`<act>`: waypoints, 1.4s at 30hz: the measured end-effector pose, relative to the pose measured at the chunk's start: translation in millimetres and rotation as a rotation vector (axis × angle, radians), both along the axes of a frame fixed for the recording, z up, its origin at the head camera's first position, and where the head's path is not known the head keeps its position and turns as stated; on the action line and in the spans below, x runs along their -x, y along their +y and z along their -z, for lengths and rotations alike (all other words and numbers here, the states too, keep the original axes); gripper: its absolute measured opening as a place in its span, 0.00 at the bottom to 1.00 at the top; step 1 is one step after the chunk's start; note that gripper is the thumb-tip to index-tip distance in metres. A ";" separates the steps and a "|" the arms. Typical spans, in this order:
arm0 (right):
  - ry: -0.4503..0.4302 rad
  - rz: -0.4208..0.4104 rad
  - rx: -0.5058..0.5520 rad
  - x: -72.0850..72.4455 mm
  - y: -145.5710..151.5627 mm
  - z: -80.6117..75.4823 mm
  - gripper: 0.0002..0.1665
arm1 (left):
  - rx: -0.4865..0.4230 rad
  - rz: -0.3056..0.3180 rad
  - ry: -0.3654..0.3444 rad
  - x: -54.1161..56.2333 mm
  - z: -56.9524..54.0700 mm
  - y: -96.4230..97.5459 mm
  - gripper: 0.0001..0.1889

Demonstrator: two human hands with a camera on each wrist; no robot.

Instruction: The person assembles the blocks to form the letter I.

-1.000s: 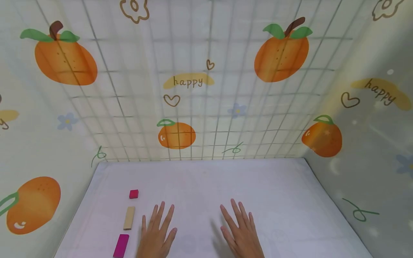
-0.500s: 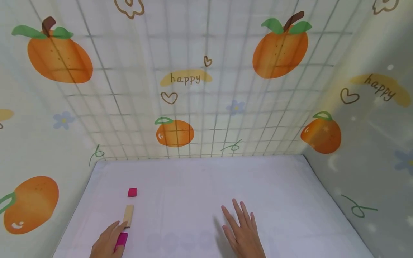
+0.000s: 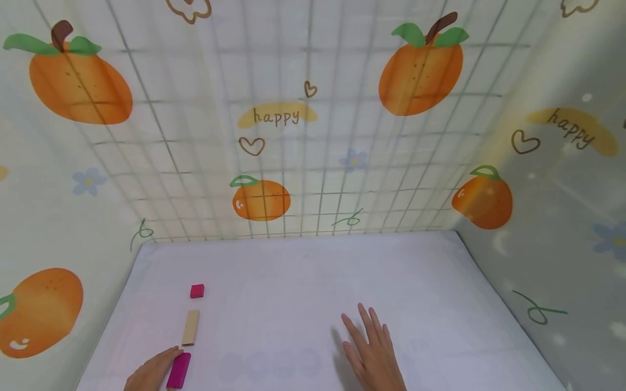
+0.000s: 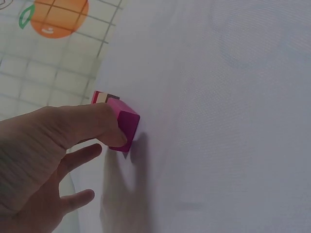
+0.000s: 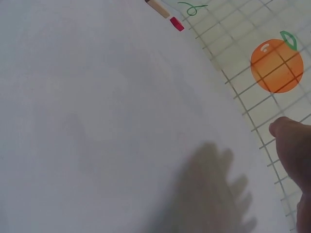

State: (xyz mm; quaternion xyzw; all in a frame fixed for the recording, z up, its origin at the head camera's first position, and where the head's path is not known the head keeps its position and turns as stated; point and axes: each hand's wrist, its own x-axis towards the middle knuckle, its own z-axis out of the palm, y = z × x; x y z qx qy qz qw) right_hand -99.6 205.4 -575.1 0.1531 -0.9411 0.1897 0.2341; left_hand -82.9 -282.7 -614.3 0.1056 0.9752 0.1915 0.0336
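Note:
Low on the left in the head view, my left hand pinches a magenta rectangular block by its ends. The left wrist view shows the thumb against the near end of that magenta block; other fingers spread below, while the fingertip at the far end is hidden there. Just beyond it lies a plain wooden block, and farther back a small red block. My right hand holds nothing, its fingers spread above the white surface with a shadow beside it.
A white tabletop lies under the blocks. Patterned cloth walls with oranges stand at the back, left and right.
My left hand has moved left from the middle-left of the table to the magenta block and taken hold of it. The right hand stays nearly in place; the head view has shifted slightly.

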 end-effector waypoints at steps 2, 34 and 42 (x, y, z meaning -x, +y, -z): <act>-0.004 0.000 0.003 -0.1 0.7 1.1 0.31 | -0.020 -0.021 0.014 -1.6 1.9 1.1 0.43; 0.062 -0.159 -0.029 -1.6 -4.8 14.3 0.29 | -0.110 0.264 0.223 26.0 -13.2 184.1 0.31; 0.003 -0.203 -0.037 -4.3 -9.7 22.0 0.35 | -0.091 0.298 0.334 27.7 -11.2 217.7 0.31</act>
